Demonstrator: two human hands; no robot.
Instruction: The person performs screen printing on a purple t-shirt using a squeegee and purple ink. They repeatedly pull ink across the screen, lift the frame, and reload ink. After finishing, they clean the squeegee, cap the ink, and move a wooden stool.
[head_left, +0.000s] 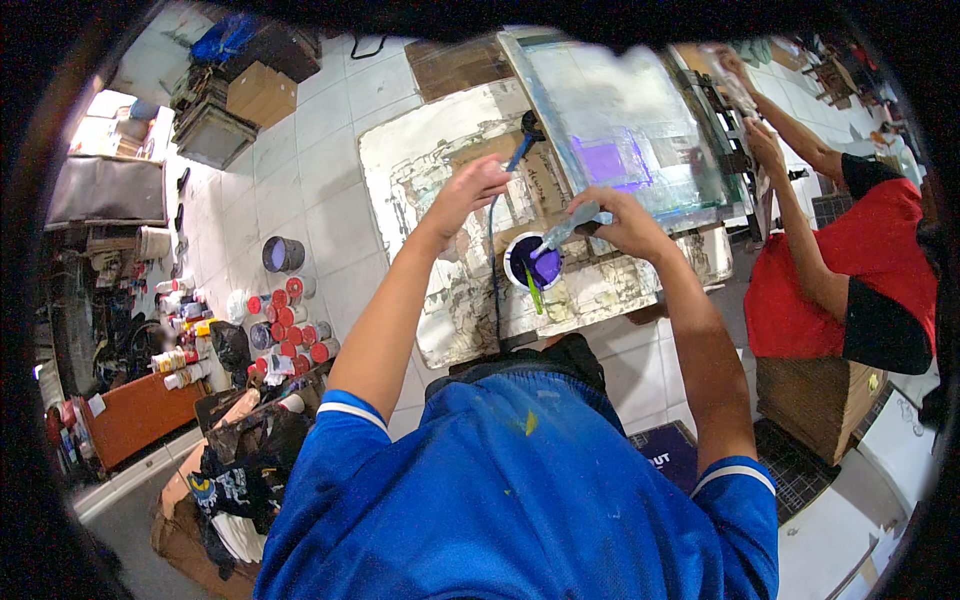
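Note:
A white tub [514,275] of dark and bright purple ink stands on the paint-crusted board [450,310] in front of me. A green stick [533,295] leans inside it. My right hand [630,222] grips a translucent, bottle-like container [570,230], tilted so that its narrow end is over the ink. Up and left of the tub, my left hand [468,200] is raised with its fingers stretched out and nothing visible in them. Close to those fingertips runs a blue cable [520,155], which continues darker down the board past the tub.
A framed screen [655,110] with a purple patch lies at the far right of the board. Beside it, a person in a red shirt [810,280] reaches both arms to its edge. Several red-lidded jars [290,315] and a dark bucket [283,254] stand on the left floor.

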